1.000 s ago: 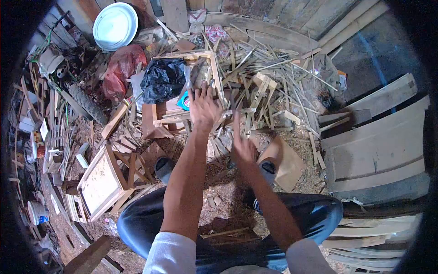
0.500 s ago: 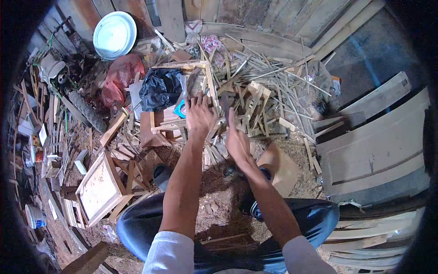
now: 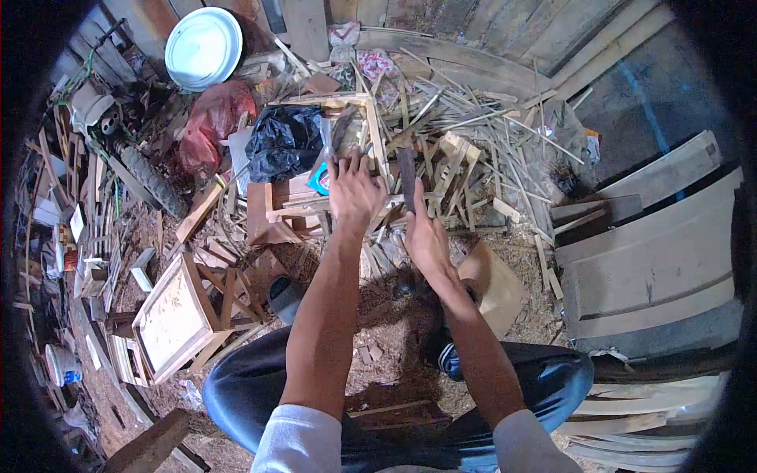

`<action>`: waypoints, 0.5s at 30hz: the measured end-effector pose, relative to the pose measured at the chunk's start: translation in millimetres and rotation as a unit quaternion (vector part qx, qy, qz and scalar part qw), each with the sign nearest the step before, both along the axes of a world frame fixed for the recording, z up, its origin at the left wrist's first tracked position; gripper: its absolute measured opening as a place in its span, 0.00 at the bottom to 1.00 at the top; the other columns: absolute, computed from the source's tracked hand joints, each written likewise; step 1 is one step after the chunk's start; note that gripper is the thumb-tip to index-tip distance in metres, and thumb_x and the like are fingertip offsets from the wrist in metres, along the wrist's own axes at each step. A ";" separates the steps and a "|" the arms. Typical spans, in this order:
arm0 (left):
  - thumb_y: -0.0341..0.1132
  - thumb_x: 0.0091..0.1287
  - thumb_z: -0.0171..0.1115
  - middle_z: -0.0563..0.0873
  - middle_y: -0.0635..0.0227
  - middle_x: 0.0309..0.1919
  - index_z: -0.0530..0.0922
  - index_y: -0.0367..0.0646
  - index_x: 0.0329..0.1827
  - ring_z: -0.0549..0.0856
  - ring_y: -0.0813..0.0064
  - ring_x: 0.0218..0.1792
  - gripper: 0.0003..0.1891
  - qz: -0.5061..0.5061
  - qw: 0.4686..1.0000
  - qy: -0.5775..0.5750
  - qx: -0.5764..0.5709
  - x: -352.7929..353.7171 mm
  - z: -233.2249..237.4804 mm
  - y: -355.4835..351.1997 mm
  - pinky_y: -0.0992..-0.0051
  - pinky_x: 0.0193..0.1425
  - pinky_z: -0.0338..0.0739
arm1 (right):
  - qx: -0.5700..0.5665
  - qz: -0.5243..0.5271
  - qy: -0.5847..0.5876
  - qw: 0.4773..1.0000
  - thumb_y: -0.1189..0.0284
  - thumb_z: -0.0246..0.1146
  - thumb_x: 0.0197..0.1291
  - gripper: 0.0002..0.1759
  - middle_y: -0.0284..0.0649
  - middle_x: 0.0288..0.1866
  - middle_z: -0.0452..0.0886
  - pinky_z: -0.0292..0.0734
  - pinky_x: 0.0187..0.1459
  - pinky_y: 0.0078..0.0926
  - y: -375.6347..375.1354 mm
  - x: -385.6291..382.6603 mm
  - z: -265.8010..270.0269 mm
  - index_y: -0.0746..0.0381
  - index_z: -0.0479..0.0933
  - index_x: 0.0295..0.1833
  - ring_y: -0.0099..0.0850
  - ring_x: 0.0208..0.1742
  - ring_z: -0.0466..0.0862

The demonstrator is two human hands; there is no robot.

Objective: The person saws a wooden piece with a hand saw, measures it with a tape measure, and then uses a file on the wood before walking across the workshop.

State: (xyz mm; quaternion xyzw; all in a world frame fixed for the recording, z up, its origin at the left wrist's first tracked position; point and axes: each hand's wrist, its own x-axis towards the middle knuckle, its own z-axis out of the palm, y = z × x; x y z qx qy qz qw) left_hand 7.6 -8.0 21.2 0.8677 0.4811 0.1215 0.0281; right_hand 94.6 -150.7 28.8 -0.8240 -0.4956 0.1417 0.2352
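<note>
My left hand (image 3: 357, 191) lies palm down with its fingers spread, over the near right part of a wooden frame box (image 3: 377, 138). A dark, flat, curved piece (image 3: 342, 130) is just beyond its fingertips, and a teal object (image 3: 319, 179) shows at its left side. To the right, my right hand (image 3: 426, 240) is closed around the lower end of a dark flat blade-like tool (image 3: 407, 173), which points away from me. Inside the box's left part rests a black plastic bag (image 3: 282, 142).
Wood strips (image 3: 473, 114) are heaped beyond and right of the box. A white basin (image 3: 203, 49) leans at the back wall, near a red bag (image 3: 217, 126). Panels (image 3: 646, 252) lie at right, and a framed board (image 3: 175, 319) at lower left.
The view has shifted slightly, so most things appear a little further right. My right hand and the dark tool have tilted, with the tool's far end now leaning left. My left hand remains spread.
</note>
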 end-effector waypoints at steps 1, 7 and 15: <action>0.47 0.62 0.51 0.73 0.61 0.68 0.76 0.42 0.61 0.71 0.60 0.68 0.27 -0.001 1.000 0.000 0.001 0.5 1.1 -0.6 0.55 0.79 0.45 | 0.011 -0.002 -0.013 1.000 0.73 0.55 0.66 0.44 0.57 0.17 0.77 0.74 0.22 0.50 0.5 0.0 -1.3 0.57 0.36 0.80 0.54 0.20 0.80; 0.46 0.61 0.51 0.73 0.61 0.69 0.76 0.41 0.61 0.70 0.59 0.69 0.27 -0.004 1.000 -0.022 0.001 -0.7 -5.6 2.1 0.54 0.79 0.46 | 0.032 -0.002 -0.015 0.999 0.73 0.56 0.65 0.44 0.56 0.17 0.78 0.75 0.23 0.50 -6.5 -4.4 -7.8 0.58 0.37 0.80 0.55 0.20 0.80; 0.46 0.61 0.51 0.71 0.60 0.70 0.75 0.39 0.63 0.70 0.53 0.69 0.29 0.001 1.000 -0.012 -0.018 -4.9 -3.8 -0.6 0.53 0.79 0.44 | 0.010 0.061 -0.134 0.989 0.79 0.57 0.56 0.50 0.56 0.22 0.80 0.75 0.22 0.49 -33.8 -29.7 1.9 0.63 0.37 0.79 0.52 0.24 0.83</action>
